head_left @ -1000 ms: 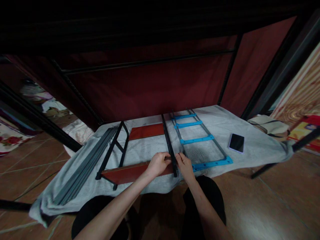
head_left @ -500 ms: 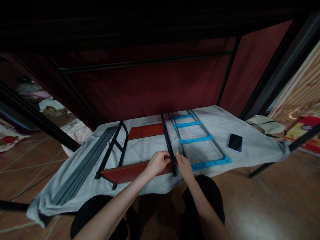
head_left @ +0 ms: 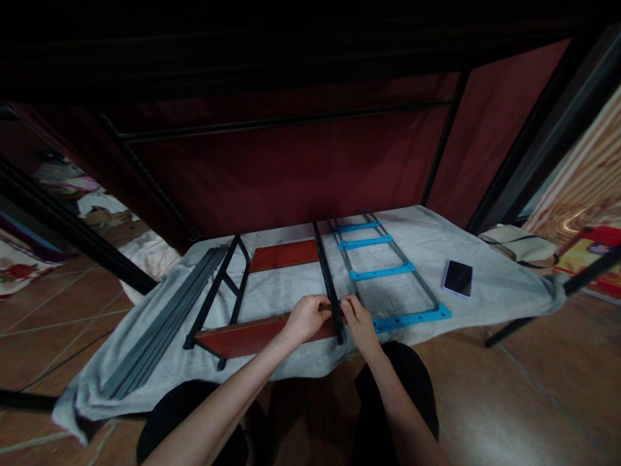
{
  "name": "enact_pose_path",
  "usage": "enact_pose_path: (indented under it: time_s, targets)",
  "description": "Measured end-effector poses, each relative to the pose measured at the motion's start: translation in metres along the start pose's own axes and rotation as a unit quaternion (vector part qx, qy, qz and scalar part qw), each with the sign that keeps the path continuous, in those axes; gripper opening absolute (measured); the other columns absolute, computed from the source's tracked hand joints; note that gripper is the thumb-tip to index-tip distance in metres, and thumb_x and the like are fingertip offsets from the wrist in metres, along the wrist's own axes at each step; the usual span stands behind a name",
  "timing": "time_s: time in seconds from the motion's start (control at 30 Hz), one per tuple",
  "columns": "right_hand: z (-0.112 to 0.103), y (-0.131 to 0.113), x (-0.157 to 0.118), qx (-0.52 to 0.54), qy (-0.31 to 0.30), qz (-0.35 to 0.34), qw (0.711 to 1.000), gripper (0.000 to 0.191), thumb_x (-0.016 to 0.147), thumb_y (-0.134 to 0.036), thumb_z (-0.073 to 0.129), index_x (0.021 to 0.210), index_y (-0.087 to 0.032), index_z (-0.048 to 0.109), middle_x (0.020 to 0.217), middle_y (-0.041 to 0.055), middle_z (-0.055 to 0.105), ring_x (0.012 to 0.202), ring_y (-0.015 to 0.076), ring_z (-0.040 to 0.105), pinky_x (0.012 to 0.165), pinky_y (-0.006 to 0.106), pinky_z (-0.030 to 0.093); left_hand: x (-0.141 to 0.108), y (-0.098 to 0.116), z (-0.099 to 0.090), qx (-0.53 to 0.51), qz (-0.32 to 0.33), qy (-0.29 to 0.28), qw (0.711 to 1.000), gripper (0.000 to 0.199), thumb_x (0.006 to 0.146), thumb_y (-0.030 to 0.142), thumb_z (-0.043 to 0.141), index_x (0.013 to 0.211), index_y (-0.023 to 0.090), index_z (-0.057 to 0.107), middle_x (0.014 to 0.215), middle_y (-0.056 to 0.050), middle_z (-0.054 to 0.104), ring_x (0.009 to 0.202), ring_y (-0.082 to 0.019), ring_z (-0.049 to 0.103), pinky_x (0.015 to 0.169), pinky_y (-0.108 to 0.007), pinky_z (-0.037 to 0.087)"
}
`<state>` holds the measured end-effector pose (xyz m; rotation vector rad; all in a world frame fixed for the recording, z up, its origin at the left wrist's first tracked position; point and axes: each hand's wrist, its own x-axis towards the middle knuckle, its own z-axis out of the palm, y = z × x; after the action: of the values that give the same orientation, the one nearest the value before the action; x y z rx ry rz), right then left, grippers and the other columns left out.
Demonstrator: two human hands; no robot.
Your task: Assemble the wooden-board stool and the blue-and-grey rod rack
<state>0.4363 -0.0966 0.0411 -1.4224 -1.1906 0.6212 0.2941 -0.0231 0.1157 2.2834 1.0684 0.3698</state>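
Note:
A black metal frame [head_left: 326, 272] lies on its side with two reddish-brown boards across it. My left hand [head_left: 305, 318] is closed around the upper edge of the near board [head_left: 242, 341], beside the frame's right bar. On the other side of that bar, the thumb and fingers of my right hand [head_left: 358, 323] are pinched together against it. Whatever sits between those right fingertips is too small to make out. The far board [head_left: 284, 255] spans the frame further back, untouched.
Right of the frame lies a grey rack with blue crosspieces [head_left: 383, 271], close to my right hand. A phone [head_left: 458, 278] rests further right. Several grey tubes [head_left: 167, 327] lie at left. A grey cloth [head_left: 417, 226] covers the low surface, with a dark red panel [head_left: 291, 171] behind.
The view has shifted very slightly. Both hands stay at the frame's right bar, with only a small movement of the right fingers towards it.

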Motion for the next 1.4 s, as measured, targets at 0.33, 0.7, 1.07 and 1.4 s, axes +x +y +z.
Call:
enact_pose_path:
  time_s: [0.33,0.7,1.07,1.4]
  targets:
    - [0.004,0.000,0.006,-0.023,-0.011,0.015,1.000,0.040,0.094,-0.052,0.036,0.068,-0.023,0.046,0.060,-0.0035,0.046,0.059,0.0142,0.049,0.058,0.026,0.035,0.000,0.006,-0.005,-0.001,-0.017,0.002,1.000,0.019,0.074,0.017,0.059,0.086,0.017,0.075,0.080,-0.004,0.074,0.078,-0.019,0.066,0.071,-0.026,0.046]
    - [0.002,0.001,0.007,-0.006,-0.024,-0.011,1.000,0.028,0.092,-0.044,0.041,0.075,-0.024,0.050,0.068,-0.0029,0.052,0.065,0.0148,0.052,0.062,0.027,0.039,-0.001,0.008,-0.010,0.010,-0.019,-0.011,1.000,0.019,0.076,0.018,0.060,0.086,0.018,0.075,0.083,-0.004,0.075,0.079,-0.019,0.067,0.075,-0.027,0.048]
    - [-0.001,0.002,0.004,0.023,-0.032,-0.012,0.999,0.022,0.092,-0.044,0.042,0.092,-0.024,0.052,0.079,-0.0011,0.055,0.072,0.0160,0.055,0.067,0.027,0.044,-0.002,0.007,-0.008,-0.008,-0.009,-0.003,1.000,0.018,0.076,0.017,0.060,0.086,0.017,0.074,0.084,-0.003,0.075,0.077,-0.018,0.067,0.071,-0.025,0.047]
    - [0.002,0.003,0.005,0.027,-0.039,0.022,0.999,0.029,0.093,-0.049,0.037,0.085,-0.025,0.050,0.068,-0.0029,0.053,0.065,0.0158,0.053,0.061,0.027,0.041,-0.002,0.009,-0.008,-0.004,-0.010,-0.004,1.000,0.017,0.076,0.017,0.059,0.085,0.018,0.074,0.083,-0.003,0.074,0.079,-0.018,0.067,0.071,-0.025,0.047]
